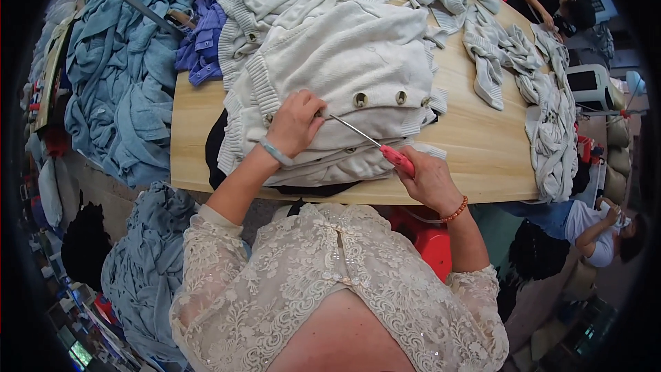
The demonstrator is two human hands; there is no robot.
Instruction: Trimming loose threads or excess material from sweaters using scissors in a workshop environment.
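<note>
A cream knit cardigan with large dark buttons lies on top of a pile of similar knitwear at the table's near edge. My left hand is closed in a pinch on its button band, near the ribbed hem. In my right hand is a tool with a red handle and a long thin metal shaft. The shaft points up and left, and its tip ends at the knit just right of my left fingertips. What exactly my left fingers pinch is partly hidden.
The wooden table also bears blue-grey garments, a purple garment and more cream knitwear. Blue-grey clothes are heaped low on the left. A red stool stands beneath the table edge. Two other people sit at the right.
</note>
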